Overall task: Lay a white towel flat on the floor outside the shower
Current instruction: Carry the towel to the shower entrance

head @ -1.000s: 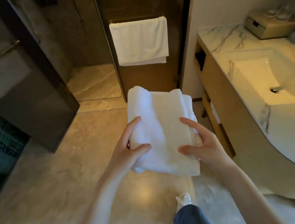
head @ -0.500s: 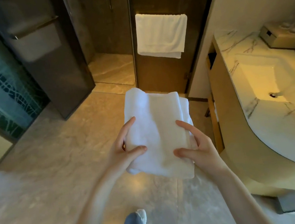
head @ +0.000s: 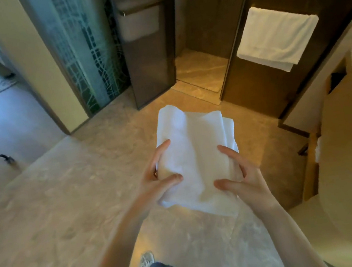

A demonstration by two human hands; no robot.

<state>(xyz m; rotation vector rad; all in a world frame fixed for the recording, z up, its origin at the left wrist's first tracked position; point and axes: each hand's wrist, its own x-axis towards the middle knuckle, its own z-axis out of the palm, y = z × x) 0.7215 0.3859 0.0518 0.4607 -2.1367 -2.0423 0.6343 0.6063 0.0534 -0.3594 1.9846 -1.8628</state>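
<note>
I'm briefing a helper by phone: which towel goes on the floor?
Face the open shower doorway. The folded white towel is held between both hands above the marble floor, unlike the white towel draped over the bar on the glass.

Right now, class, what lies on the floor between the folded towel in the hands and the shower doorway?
Nothing: the head view shows only bare marble floor between the folded towel and the shower doorway.
</note>
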